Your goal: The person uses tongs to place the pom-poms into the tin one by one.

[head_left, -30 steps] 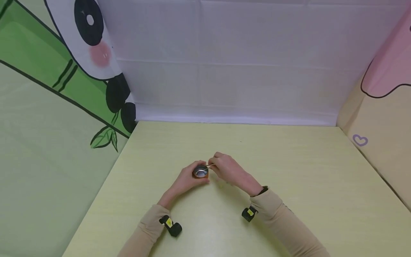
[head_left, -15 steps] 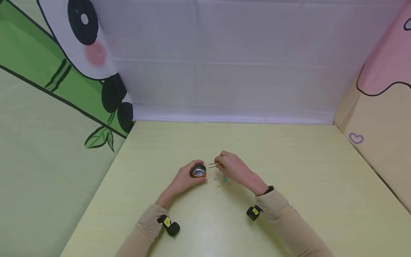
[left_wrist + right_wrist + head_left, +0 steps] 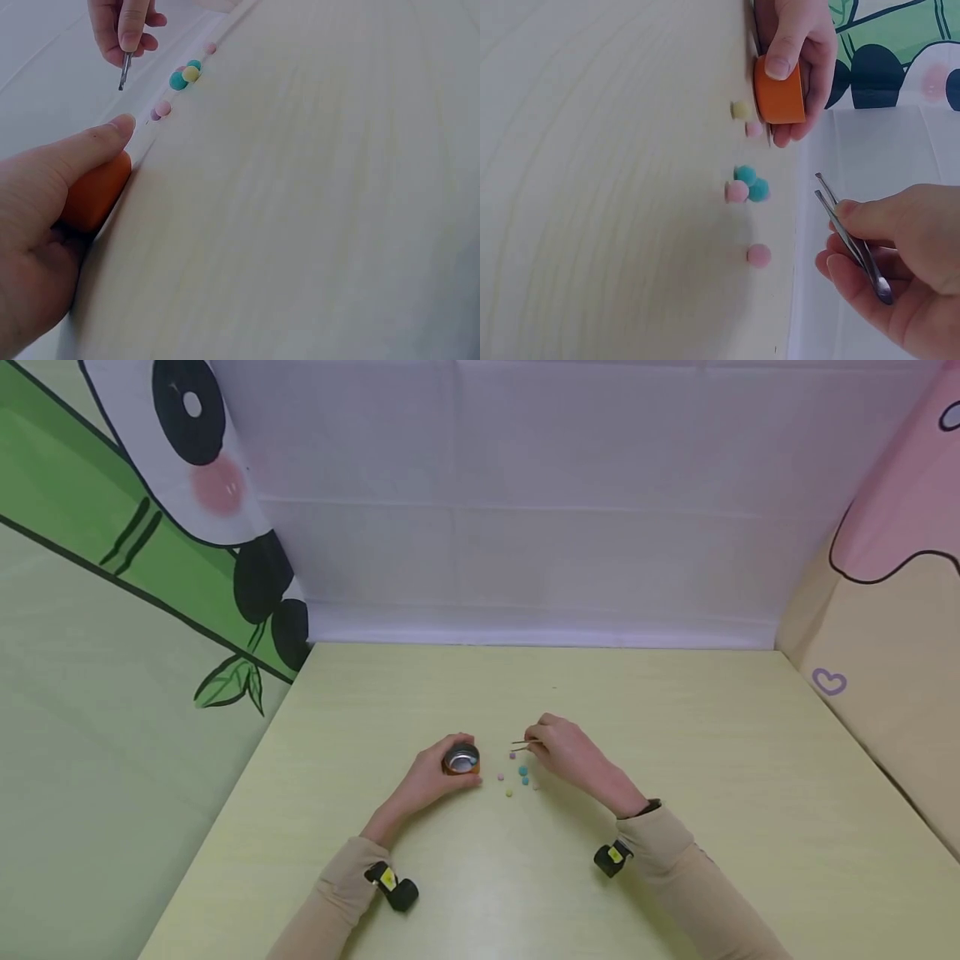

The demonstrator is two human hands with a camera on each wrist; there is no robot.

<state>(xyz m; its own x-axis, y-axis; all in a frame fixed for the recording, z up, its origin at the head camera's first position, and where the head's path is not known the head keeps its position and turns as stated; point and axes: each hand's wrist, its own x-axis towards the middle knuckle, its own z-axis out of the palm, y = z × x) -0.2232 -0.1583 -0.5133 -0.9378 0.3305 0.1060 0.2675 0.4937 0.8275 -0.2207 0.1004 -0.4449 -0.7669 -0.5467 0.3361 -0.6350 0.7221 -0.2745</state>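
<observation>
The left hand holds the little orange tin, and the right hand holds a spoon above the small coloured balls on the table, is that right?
Not quite: the right hand pinches tweezers, not a spoon, as the right wrist view shows. The rest holds: the left hand holds the orange tin near the coloured balls.

place: staged tabletop booth | cue: cartoon panda backdrop (image 3: 217, 485) | pale table (image 3: 675, 735)
</observation>
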